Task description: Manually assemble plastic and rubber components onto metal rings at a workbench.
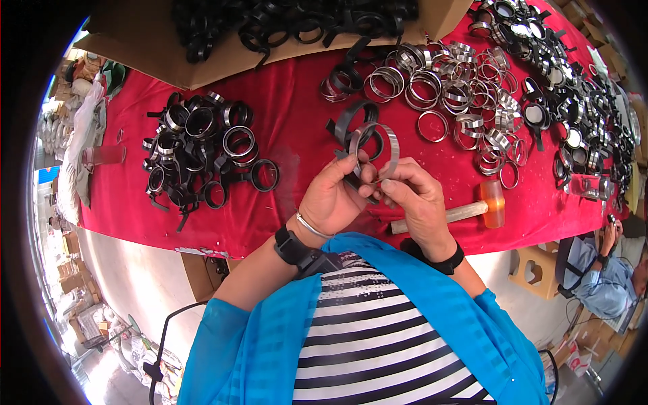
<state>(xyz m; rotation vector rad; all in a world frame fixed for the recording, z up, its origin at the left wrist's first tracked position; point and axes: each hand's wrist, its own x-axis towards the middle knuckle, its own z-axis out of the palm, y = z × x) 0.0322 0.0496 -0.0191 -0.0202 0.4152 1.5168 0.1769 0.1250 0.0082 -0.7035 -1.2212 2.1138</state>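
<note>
In front of my chest both hands are raised close together over the red cloth. My left hand (333, 196) is closed on a black ring-shaped part (364, 111) with a strap-like tab. My right hand (420, 202) pinches a thin silver metal ring (391, 150) between thumb and fingers. The metal ring stands upright against the black part, overlapping it. Whether it sits inside the black ring I cannot tell. Just beyond my right hand lies a mallet (493, 204) with an orange head, its wooden handle reaching under that hand.
Left lies a heap of black ring parts (199, 123), some with metal rings. Loose silver rings (425, 90) spread at the back right, with more black parts (536, 115) beyond. A cardboard box (135, 50) holds black parts. Another person (597, 270) sits at the far right.
</note>
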